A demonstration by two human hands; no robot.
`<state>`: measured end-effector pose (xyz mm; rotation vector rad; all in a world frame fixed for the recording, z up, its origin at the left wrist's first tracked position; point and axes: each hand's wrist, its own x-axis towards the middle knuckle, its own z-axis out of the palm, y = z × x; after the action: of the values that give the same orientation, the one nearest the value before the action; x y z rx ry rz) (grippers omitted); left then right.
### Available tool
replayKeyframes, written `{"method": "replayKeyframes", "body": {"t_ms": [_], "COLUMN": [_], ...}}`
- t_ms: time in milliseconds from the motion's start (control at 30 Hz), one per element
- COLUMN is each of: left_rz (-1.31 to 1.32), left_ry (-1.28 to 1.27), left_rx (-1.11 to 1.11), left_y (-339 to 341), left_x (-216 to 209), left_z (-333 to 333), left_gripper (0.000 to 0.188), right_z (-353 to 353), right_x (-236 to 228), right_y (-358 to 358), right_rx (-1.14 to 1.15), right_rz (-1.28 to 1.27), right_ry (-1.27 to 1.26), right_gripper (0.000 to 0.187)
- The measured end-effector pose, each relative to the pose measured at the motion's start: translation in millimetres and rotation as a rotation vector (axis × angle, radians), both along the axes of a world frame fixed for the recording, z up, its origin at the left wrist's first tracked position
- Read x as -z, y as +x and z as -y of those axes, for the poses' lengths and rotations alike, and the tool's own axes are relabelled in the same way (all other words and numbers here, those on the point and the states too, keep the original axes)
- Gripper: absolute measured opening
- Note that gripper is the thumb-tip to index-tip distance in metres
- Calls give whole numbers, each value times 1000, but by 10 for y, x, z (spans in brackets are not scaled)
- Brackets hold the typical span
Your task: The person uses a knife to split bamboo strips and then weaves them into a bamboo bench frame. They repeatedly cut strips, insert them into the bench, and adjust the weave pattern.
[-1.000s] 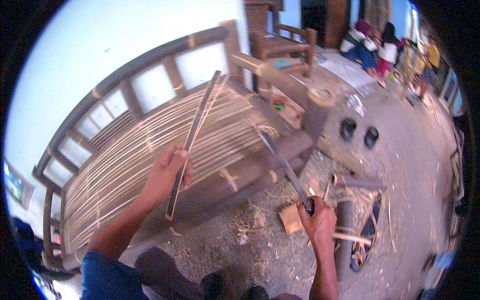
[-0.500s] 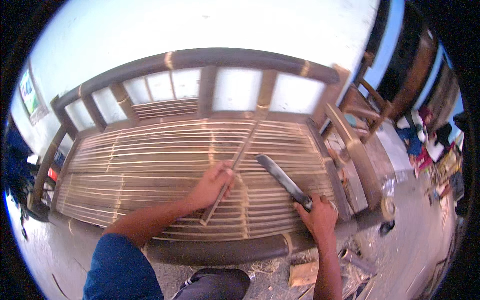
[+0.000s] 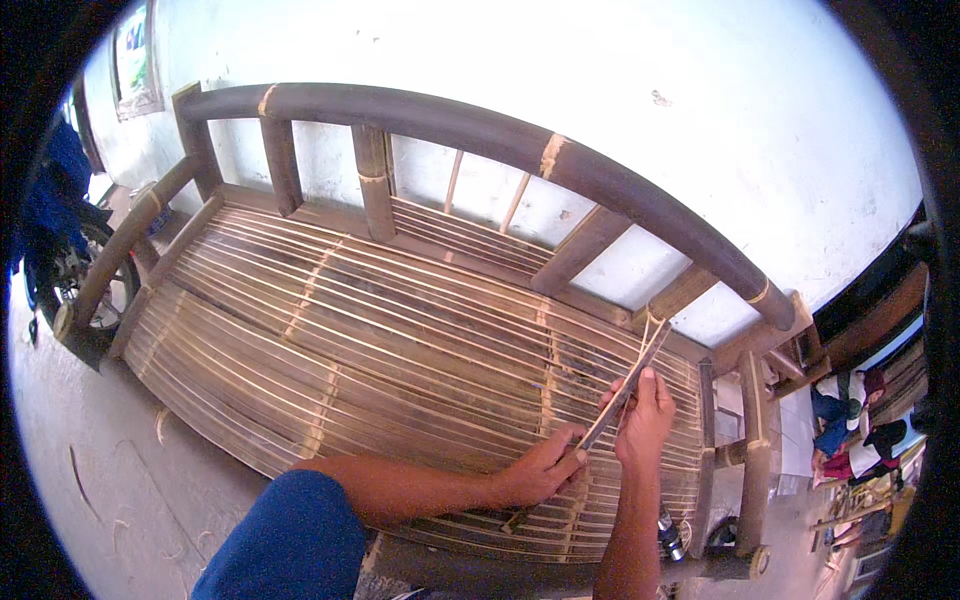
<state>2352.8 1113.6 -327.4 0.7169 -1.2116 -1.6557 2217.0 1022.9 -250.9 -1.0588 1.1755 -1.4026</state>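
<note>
A narrow bamboo strip [image 3: 629,388], dark on one side and pale on the other, slants over the right part of a bamboo bench seat [image 3: 400,335]. Its upper end shows thin pale slivers standing apart. My left hand [image 3: 545,470] is closed on its lower part, fingers pinching it just above the slats. Higher up, my right hand [image 3: 645,415] is wrapped round the same strip, thumb pointing up along it. I cannot make out the knife here. A small black and silver object [image 3: 671,537] shows beside my right forearm, its kind unclear.
The bench has a thick dark backrest rail [image 3: 420,108] and armrests at both ends. Behind it stands a pale wall [image 3: 650,110]. A motorcycle wheel [image 3: 105,275] is at the left. People [image 3: 850,430] are at the far right. Thin shavings lie on the grey floor [image 3: 110,450].
The view has swung round to the right. My right hand held a knife apart from the strip; now it grips the strip close to my left hand, with no knife visible.
</note>
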Motion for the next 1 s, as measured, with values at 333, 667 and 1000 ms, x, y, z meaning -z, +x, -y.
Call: {"method": "replayKeyframes", "body": {"t_ms": [333,667,1000], "left_rz": [-17,109,118], "left_ry": [70,-226,-132], "left_rx": [-167,-408,-289], "left_y": [40,31,44], "left_x": [-11,-48,-27], "left_z": [-4,38,-13], "left_gripper": [28,30,24], "right_z": [68,170,169], "right_x": [-181,-214,-492], "right_y": [370,-588,322], "right_rx": [-110,421,-128], "right_rz": [-103,-1420,-388], "right_ry": [62,-54,-52], "right_gripper": [36,44,40]}}
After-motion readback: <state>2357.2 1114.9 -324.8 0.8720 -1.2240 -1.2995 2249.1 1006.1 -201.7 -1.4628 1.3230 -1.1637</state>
